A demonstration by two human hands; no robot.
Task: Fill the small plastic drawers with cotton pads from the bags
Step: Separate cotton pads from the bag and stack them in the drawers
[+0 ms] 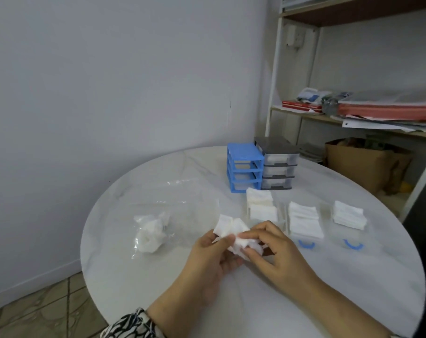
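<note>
Both my hands hold one bunch of white cotton pads point(228, 228) above the table's middle. My left hand point(212, 254) grips it from below and my right hand point(268, 247) pinches it from the right. Three clear drawers lie pulled out on the table, each with stacked pads: one point(262, 207) in the middle, a second point(304, 219) with a blue handle, a third point(348, 215) at the right. The blue drawer frame point(243, 170) stands empty at the back beside a grey drawer unit point(278, 163). A clear plastic bag point(151, 230) with a few pads lies at the left.
The round white marble table point(158, 276) ends near me and at the left over a tiled floor. A metal shelf point(353, 118) with papers and folders stands at the back right, a cardboard box point(360, 164) beneath it.
</note>
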